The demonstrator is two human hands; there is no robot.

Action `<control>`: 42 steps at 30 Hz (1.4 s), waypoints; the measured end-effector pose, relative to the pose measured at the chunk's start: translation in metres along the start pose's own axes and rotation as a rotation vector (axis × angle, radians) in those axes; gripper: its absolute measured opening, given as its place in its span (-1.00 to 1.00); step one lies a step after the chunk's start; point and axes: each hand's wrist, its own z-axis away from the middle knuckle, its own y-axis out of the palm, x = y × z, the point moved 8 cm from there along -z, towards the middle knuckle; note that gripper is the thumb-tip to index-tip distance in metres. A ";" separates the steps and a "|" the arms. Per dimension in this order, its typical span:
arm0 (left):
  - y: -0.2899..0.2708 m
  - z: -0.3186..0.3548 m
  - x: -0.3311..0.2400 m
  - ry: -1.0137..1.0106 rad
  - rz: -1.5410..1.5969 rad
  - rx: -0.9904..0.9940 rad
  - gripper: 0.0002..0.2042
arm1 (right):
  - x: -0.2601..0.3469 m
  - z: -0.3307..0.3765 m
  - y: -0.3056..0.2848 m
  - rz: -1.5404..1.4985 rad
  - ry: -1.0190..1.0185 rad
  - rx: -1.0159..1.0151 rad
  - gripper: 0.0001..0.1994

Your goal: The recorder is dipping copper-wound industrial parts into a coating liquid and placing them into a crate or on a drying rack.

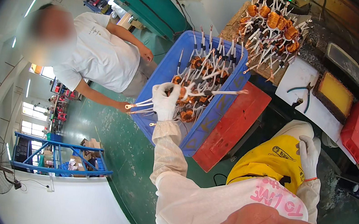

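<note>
My left hand (165, 102), in a white glove, is closed around a copper-wound coil (184, 94) over the blue crate (214, 125). White-sleeved leads with bare copper ends stick out near the hand; which belong to this coil I cannot tell. Beneath lie several similar coils (187, 115), their leads pointing up and outward. My right hand (309, 154), also white-gloved, rests by my yellow apron (269, 156) with its fingers loosely stretched and nothing visible in them.
A pile of coils (276, 25) sits on the workbench at the back. Right of it are pliers (302, 93), a yellow-filled square tray (335, 96) and a red bin (357, 130). A red board (237, 124) lies beside the crate. Another person (101, 50) stands left, one hand near the crate.
</note>
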 end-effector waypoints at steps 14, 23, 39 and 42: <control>0.033 0.052 -0.123 0.268 -0.064 0.065 -0.76 | 0.054 -0.016 0.020 -0.174 -0.055 0.120 -0.74; -0.047 0.001 -0.067 0.143 -0.151 -0.197 -0.77 | 0.017 -0.003 0.011 -0.174 0.013 0.135 -0.74; -0.067 0.005 -0.213 0.376 -0.037 -0.188 -0.81 | 0.016 0.002 -0.002 -0.168 0.000 0.086 -0.75; -0.021 0.037 -0.231 0.379 0.011 -0.056 -0.82 | 0.055 -0.006 -0.007 -0.282 -0.081 0.097 -0.75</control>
